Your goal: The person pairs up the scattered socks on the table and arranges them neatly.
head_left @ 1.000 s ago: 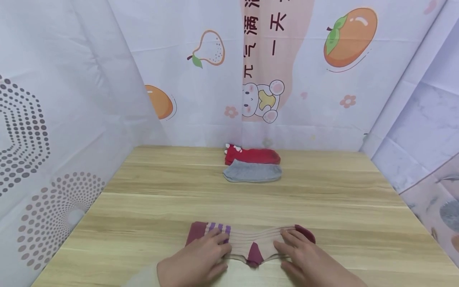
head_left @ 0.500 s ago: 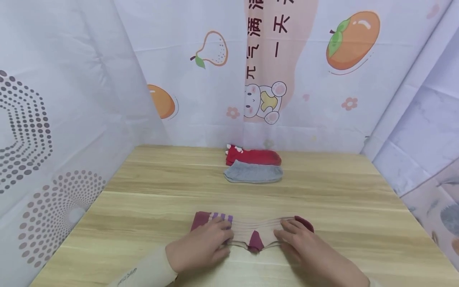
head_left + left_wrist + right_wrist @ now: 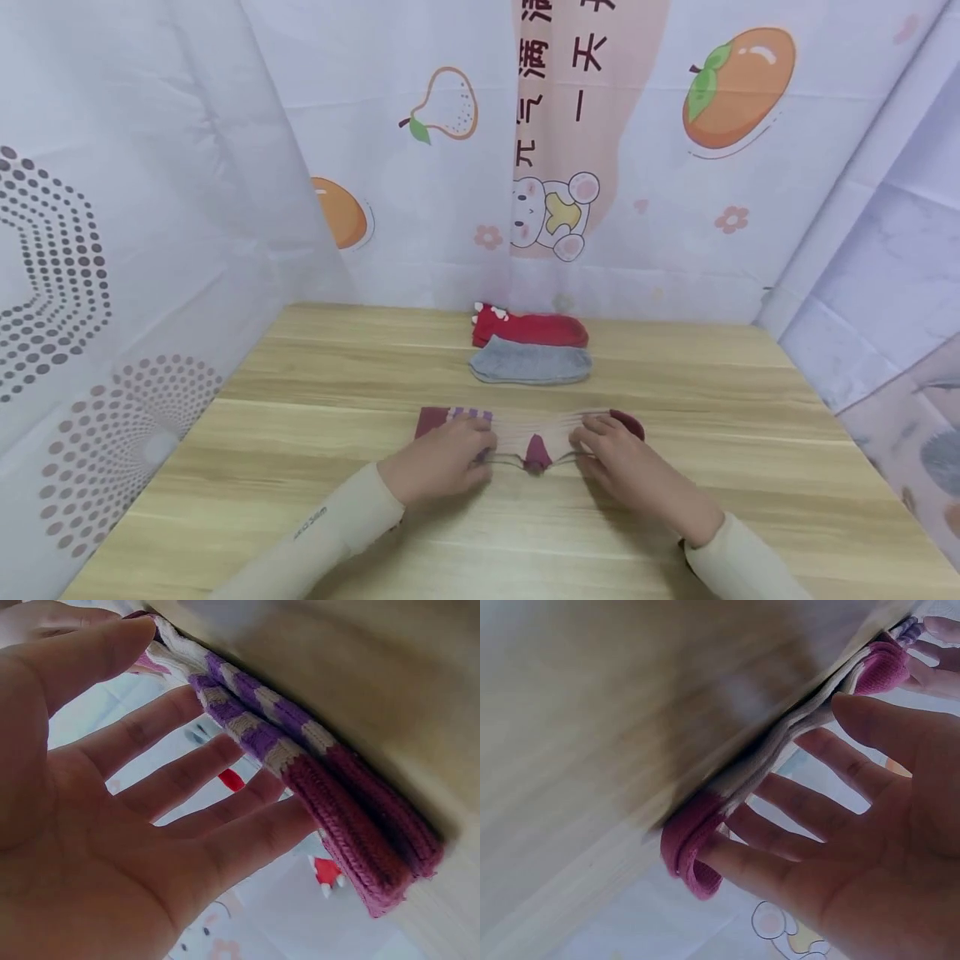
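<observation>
A pair of beige socks (image 3: 517, 429), one laid on the other, lies flat across the table in the head view. Maroon marks their cuff, heel and toe, and purple bands run below the cuff. My left hand (image 3: 442, 458) rests its fingertips on the banded cuff end; in the left wrist view its fingers (image 3: 176, 780) reach out spread over the stacked cuffs. On the toe half lies my right hand (image 3: 622, 462). Its extended fingers (image 3: 810, 806) touch the upper sock in the right wrist view, near the maroon toe (image 3: 694, 847). Neither hand curls round the fabric.
Just beyond the beige pair lie grey socks (image 3: 532, 364), their far edge against red socks (image 3: 543, 331) with white details. A printed curtain (image 3: 420, 217) hangs along the table's back edge, and more cloth hangs at both sides of the wooden table (image 3: 322, 375).
Both hands have slid the beige socks away from me across the table, closer to the grey pair. More of both sleeves shows. The grey and red socks stay put.
</observation>
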A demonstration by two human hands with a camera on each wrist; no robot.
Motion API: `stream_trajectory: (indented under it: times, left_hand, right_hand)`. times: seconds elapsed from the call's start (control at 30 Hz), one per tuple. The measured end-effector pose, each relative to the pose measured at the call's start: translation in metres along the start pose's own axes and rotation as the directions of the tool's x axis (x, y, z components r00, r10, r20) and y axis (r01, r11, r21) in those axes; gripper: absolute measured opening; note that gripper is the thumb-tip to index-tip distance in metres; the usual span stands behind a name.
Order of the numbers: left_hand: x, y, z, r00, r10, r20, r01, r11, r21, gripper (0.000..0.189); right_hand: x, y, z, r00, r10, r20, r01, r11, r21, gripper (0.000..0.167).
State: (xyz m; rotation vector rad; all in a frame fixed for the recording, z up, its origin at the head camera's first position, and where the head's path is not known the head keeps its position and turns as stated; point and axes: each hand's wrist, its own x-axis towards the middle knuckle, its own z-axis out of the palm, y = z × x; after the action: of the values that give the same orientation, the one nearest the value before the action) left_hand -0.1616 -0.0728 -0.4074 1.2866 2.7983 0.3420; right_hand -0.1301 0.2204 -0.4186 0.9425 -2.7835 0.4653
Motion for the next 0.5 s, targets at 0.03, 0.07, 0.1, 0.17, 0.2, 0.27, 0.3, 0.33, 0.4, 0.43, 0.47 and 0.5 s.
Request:
stream_trajectory:
  times: [0.03,0.07,0.1,0.17,0.2,0.27,0.3,0.33,0.4,0.43,0.47,0.5]
  left_hand:
    - [0.003,-0.003,-0.001,1.0,-0.003,-0.001,0.003,1.0,-0.009,0.016]
    - [0.006,-0.006,-0.002,1.0,-0.005,0.0,0.005,1.0,-0.02,0.014]
    - [0.009,-0.009,-0.002,1.0,-0.013,0.003,0.013,0.999,-0.039,0.013]
    - [0.014,-0.015,-0.003,1.0,-0.015,0.006,0.016,0.998,-0.065,0.009]
    - [0.016,-0.017,-0.004,1.0,-0.019,0.009,0.02,0.997,-0.077,0.008]
    - [0.021,-0.023,-0.005,1.0,-0.025,0.012,0.026,0.996,-0.087,0.007]
    - [0.024,-0.025,-0.004,1.0,-0.027,0.012,0.028,0.996,-0.086,0.007]
    - [0.027,-0.027,-0.004,1.0,-0.022,0.01,0.023,0.997,-0.077,0.008]
    - [0.035,-0.031,-0.001,1.0,-0.017,0.005,0.017,0.998,-0.062,0.008]
    - [0.038,-0.033,0.0,1.0,-0.022,0.004,0.023,0.998,-0.061,0.008]
    - [0.042,-0.034,0.002,1.0,-0.026,0.006,0.026,0.998,-0.059,0.008]
    - [0.045,-0.034,0.004,0.999,-0.031,0.006,0.031,0.998,-0.059,0.01]
  right_hand:
    - [0.004,0.002,0.001,1.0,0.002,0.0,-0.002,1.0,0.002,0.017]
    - [0.007,0.005,0.002,1.0,0.004,0.002,-0.004,1.0,0.007,0.016]
    - [0.01,0.007,0.003,1.0,0.008,0.004,-0.008,1.0,0.011,0.016]
    - [0.016,0.011,0.003,1.0,0.01,0.01,-0.01,1.0,0.018,0.015]
    - [0.018,0.012,0.003,1.0,0.011,0.013,-0.011,1.0,0.021,0.015]
    - [0.023,0.015,0.002,1.0,0.012,0.019,-0.012,1.0,0.027,0.015]
    - [0.025,0.017,0.001,1.0,0.018,0.021,-0.018,0.999,0.031,0.015]
    - [0.027,0.018,0.001,0.999,0.027,0.025,-0.028,0.999,0.032,0.015]
    - [0.029,0.021,0.0,0.998,0.051,0.035,-0.052,0.998,0.029,0.017]
    - [0.029,0.022,-0.001,0.997,0.064,0.041,-0.065,0.998,0.026,0.018]
    - [0.029,0.024,-0.001,0.996,0.08,0.05,-0.081,0.996,0.025,0.019]
    - [0.029,0.025,-0.002,0.994,0.095,0.06,-0.097,0.995,0.025,0.021]
